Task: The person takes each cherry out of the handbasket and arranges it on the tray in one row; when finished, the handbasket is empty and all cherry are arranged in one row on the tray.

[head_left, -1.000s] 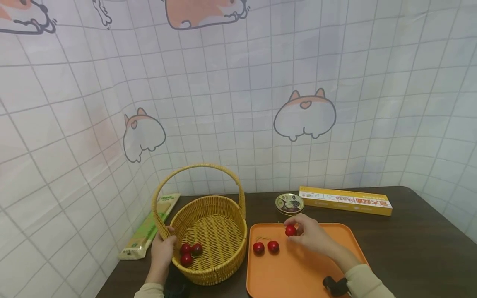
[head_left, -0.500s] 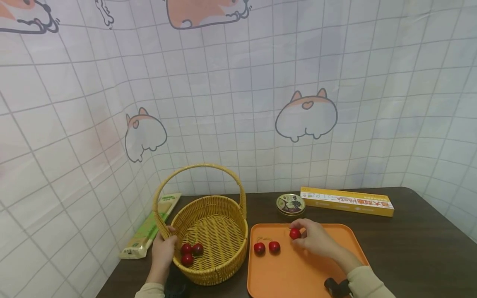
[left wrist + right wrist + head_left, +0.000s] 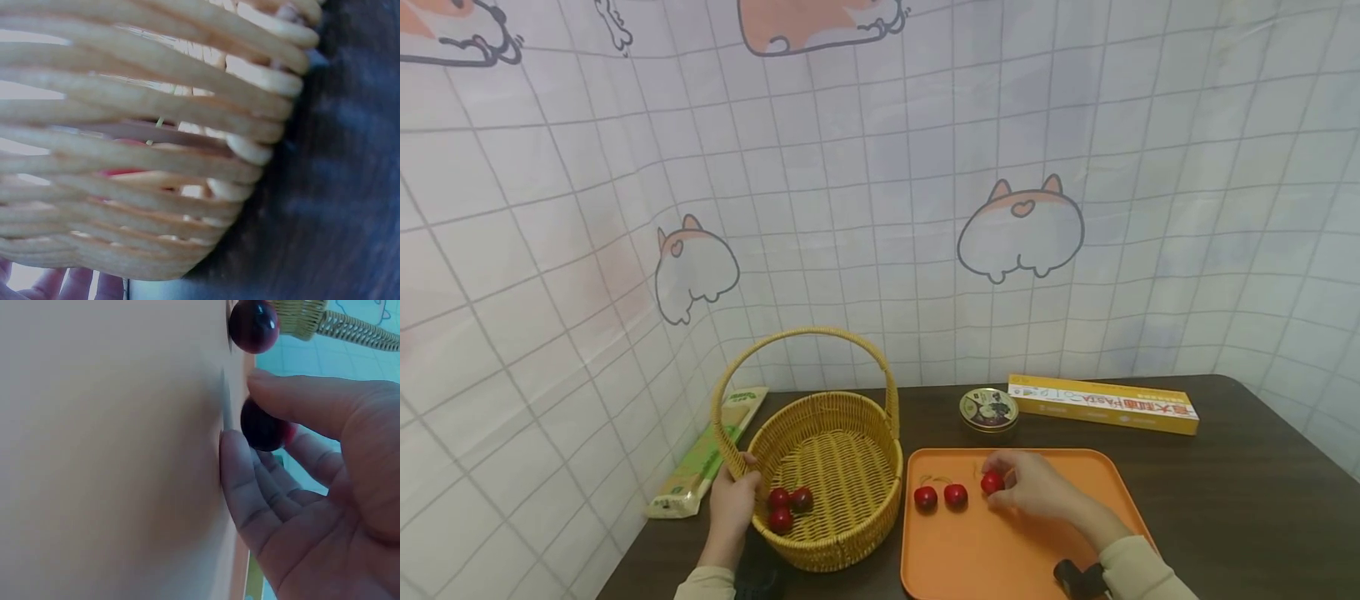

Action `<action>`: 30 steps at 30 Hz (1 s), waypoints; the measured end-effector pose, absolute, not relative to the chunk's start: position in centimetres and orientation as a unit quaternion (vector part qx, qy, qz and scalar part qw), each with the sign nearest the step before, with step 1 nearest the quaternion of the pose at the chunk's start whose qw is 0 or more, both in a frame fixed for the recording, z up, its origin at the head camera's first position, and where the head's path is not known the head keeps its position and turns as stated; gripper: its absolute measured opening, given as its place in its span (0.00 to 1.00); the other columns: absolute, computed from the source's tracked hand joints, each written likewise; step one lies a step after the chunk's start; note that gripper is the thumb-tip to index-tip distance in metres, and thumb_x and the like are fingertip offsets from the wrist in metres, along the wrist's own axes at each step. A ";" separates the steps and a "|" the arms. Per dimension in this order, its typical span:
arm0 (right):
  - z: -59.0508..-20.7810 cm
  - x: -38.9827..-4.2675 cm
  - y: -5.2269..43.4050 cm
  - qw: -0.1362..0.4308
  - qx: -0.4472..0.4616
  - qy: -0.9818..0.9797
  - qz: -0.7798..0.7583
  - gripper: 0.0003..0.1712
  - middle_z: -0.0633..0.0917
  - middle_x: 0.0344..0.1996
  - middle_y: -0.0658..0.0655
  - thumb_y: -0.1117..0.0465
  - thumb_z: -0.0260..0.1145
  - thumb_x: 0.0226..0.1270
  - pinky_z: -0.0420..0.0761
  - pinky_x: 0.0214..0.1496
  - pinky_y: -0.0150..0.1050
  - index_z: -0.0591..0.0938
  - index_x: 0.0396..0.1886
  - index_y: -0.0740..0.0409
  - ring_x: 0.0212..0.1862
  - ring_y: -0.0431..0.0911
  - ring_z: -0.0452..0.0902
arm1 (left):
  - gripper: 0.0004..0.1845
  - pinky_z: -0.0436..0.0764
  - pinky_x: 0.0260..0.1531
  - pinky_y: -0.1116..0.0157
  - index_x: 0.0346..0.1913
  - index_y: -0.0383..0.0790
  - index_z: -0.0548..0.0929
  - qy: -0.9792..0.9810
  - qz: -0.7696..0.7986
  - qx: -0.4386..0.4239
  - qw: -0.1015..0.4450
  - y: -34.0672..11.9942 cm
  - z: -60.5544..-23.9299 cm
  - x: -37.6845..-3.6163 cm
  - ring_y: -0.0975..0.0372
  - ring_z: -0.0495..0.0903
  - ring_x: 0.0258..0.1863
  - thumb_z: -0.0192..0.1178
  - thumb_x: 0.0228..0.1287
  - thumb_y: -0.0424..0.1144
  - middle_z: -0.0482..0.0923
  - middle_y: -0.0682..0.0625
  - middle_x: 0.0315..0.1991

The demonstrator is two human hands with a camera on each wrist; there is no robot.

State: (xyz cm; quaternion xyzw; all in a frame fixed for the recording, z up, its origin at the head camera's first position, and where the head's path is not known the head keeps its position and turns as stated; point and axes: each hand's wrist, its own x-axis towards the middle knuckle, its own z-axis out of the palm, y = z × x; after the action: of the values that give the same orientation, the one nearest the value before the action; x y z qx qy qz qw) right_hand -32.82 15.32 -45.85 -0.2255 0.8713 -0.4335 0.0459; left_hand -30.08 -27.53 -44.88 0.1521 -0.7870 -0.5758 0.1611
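Right hand (image 3: 1037, 490): pinching a red cherry (image 3: 992, 482) low over the orange tray (image 3: 1000, 558), just beside two more cherries (image 3: 940, 497). Left hand (image 3: 733, 504): gripping the wicker basket (image 3: 850, 533) rim; three cherries inside (image 3: 787, 507). Beyond: round tin (image 3: 988, 409), yellow box (image 3: 1103, 404).

A round tin (image 3: 988, 409) and long yellow box (image 3: 1102, 404) lie far on the table (image 3: 1240, 483); a green packet (image 3: 700, 458) lies left.
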 end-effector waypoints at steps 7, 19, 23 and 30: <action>-46.1 -32.8 14.9 0.046 -0.230 0.872 -0.429 0.21 0.80 0.31 0.52 0.64 0.78 0.49 0.74 0.30 0.35 0.79 0.42 0.62 0.31 0.45 0.74 | 0.18 0.66 0.38 0.57 0.53 0.34 0.70 -0.782 -0.583 0.141 0.170 -27.6 -44.7 -30.0 0.49 0.67 0.41 0.47 0.58 0.30 0.68 0.40 0.42; -46.2 -32.7 14.7 0.053 -0.237 0.880 -0.408 0.22 0.79 0.28 0.50 0.57 0.79 0.49 0.73 0.30 0.35 0.79 0.40 0.58 0.27 0.43 0.73 | 0.19 0.64 0.40 0.56 0.55 0.34 0.69 -0.780 -0.590 0.141 0.157 -27.5 -45.0 -29.9 0.48 0.66 0.44 0.47 0.59 0.30 0.66 0.37 0.49; -46.1 -32.8 14.7 0.065 -0.240 0.874 -0.417 0.22 0.80 0.30 0.51 0.56 0.78 0.50 0.74 0.29 0.35 0.79 0.41 0.59 0.26 0.43 0.74 | 0.20 0.66 0.39 0.57 0.55 0.34 0.69 -0.780 -0.588 0.147 0.157 -27.5 -44.8 -29.9 0.48 0.67 0.44 0.49 0.58 0.30 0.67 0.38 0.48; -46.3 -32.7 14.7 0.066 -0.245 0.875 -0.413 0.23 0.80 0.30 0.52 0.55 0.79 0.49 0.73 0.31 0.36 0.79 0.42 0.59 0.28 0.45 0.74 | 0.19 0.66 0.40 0.57 0.54 0.34 0.69 -0.781 -0.585 0.150 0.158 -27.4 -44.8 -30.0 0.48 0.67 0.46 0.49 0.58 0.30 0.68 0.38 0.48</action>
State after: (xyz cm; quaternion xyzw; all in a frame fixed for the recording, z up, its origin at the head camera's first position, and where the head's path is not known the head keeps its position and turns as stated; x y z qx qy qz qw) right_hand -32.69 14.72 -46.29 -0.2446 0.8746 -0.4134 0.0656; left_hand -30.02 -27.39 -44.76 0.1499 -0.7812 -0.5851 0.1575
